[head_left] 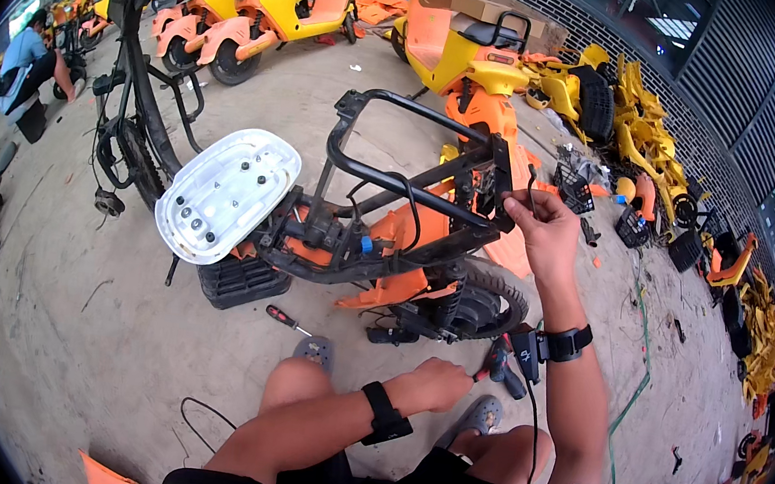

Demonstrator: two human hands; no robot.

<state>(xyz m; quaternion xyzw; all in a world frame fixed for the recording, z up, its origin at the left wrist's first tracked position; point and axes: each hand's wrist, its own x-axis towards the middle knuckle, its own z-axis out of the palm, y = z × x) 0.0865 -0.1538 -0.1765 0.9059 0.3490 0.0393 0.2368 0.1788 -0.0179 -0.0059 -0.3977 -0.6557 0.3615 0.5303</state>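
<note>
A stripped scooter frame (418, 183) of black tubes stands before me, its rear wheel (486, 303) at the right. At its rear end bracket (501, 183), my right hand (542, 229) is closed, thumb and fingertips pinched. A thin black strip, which looks like a cable (534, 184), rises from between those fingers. Lower down, above my knees, my left hand (436, 385) is closed in a fist. Something red shows beside its knuckles; what the fist holds is hidden. Just beyond it, a red and black power drill (509, 369) is on the floor.
A white plastic tray (231, 191) holding small dark parts rests on the frame's left end. A screwdriver (287, 319) lies near my foot. Yellow and orange scooters (472, 46) stand behind; yellow panels (644, 128) heap along the wall. A person (30, 67) crouches far left. A green hose (643, 367) crosses the floor.
</note>
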